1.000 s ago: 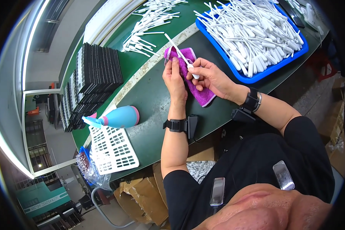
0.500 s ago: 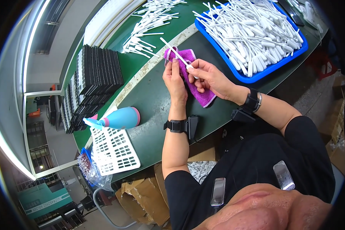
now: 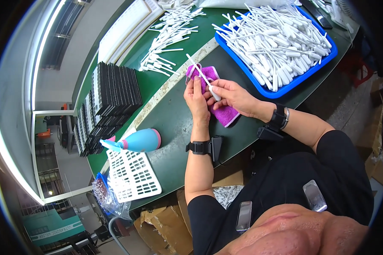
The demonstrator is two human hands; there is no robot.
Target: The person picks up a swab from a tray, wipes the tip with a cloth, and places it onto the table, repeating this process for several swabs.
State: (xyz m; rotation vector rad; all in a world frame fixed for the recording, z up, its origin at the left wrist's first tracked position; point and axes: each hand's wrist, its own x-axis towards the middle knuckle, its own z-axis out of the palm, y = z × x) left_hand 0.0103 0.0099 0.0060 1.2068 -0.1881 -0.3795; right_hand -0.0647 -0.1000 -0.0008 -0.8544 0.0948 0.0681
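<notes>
A slim white plastic stick (image 3: 199, 69) with a thicker, rounded end slants over a purple cloth (image 3: 226, 115). My right hand (image 3: 238, 98) is closed on the stick's thick end, pinching it between thumb and fingers. The thin end points away to the upper left. Close beside it, my left hand (image 3: 196, 102) is closed on the upper part of the cloth, its fingertips against the stick. Part of the cloth lies beneath both hands on the dark green table (image 3: 174, 123). Some fingers of each hand are hidden.
A blue tray (image 3: 271, 94) heaped with similar white sticks stands at the right. More sticks (image 3: 159, 53) lie loose beyond the pale table strip. To the left are stacked black slotted panels (image 3: 117, 89), a blue spray bottle (image 3: 142, 141) on its side and a white perforated tray (image 3: 134, 174).
The whole view has shifted slightly. More of the stick's thick end shows now between my right thumb and fingers. Both hands keep their hold close together over the cloth.
</notes>
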